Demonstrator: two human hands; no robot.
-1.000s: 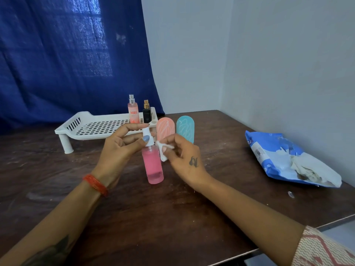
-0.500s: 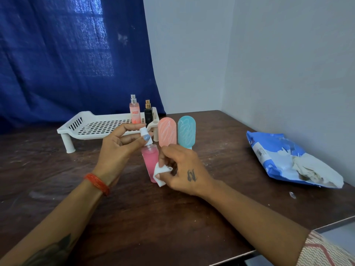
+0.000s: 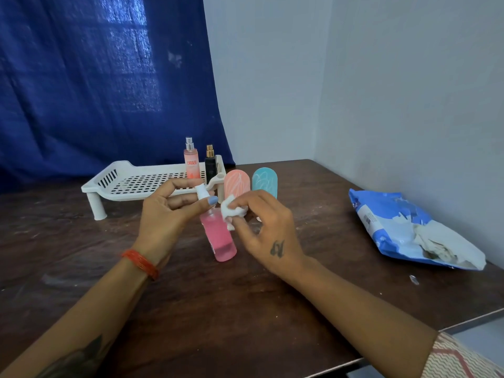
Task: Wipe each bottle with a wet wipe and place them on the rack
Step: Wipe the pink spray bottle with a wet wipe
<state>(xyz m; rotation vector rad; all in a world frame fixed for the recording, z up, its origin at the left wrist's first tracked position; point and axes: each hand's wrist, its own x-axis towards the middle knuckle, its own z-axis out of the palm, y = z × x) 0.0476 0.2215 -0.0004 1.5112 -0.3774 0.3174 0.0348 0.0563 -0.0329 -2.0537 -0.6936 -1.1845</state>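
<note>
Dark wooden table (image 3: 245, 309), white rack (image 3: 141, 184), blue wipes pack (image 3: 387, 227), two capsule bottles (image 3: 236, 184)

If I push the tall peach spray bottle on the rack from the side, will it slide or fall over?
The peach spray bottle looks tall and narrow and stands upright, so it would probably tip rather than slide. The black bottle stands close beside it and might get knocked. The rack has a perforated floor, which may catch its base.

Dark wooden table (image 3: 191, 309) in corner; pale walls (image 3: 409, 91); blue curtain (image 3: 81, 91) (daylight glowing through).
</note>
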